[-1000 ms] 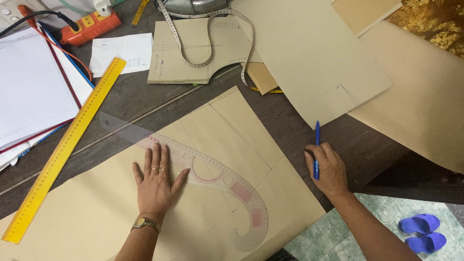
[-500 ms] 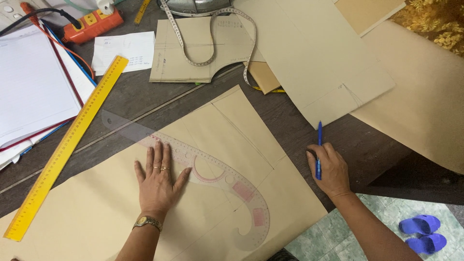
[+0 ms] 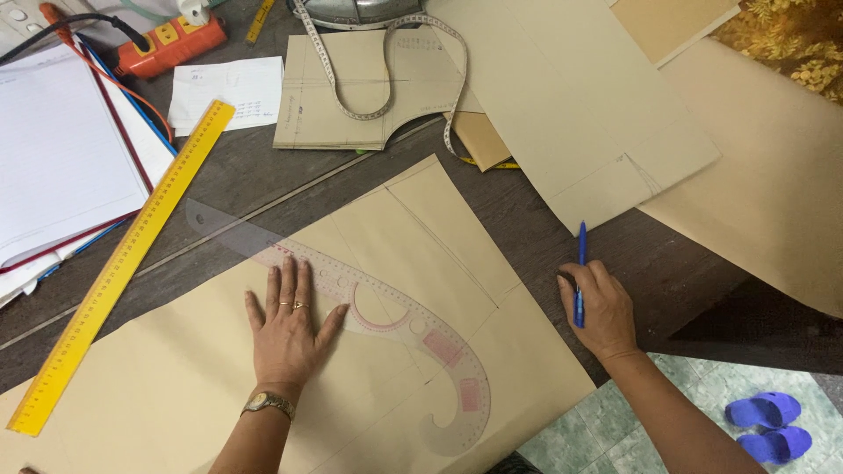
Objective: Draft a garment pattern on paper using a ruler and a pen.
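The left hand (image 3: pixel 288 329) lies flat, with fingers spread and grasping nothing, on the large tan sheet of pattern paper (image 3: pixel 176 386) that covers the near part of the dark wooden counter (image 3: pixel 263 175); its fingertips press the transparent curved drafting ruler with pink markings (image 3: pixel 395 320), which runs from the far left down to a hooked end at the near right of the sheet; the right hand (image 3: pixel 601 307) rests on the counter just beside the right edge of the paper, and its grip is closed around a blue pen (image 3: pixel 580 272) whose tip points to the far side, away from the sheet.

As for progress, I judge that the drafting is partly done; some thin straight lines are already visible on the paper near its far corner, and the curve ruler is placed and held; but the pen is not touching the paper, so a curve along the ruler seems not yet drawn; I cannot tell if faint lines exist under it.

A long yellow straight ruler (image 3: pixel 118 263) lies to the left, partly on the sheet; a white measuring tape (image 3: pixel 386 79) and other cut tan pieces lie far.
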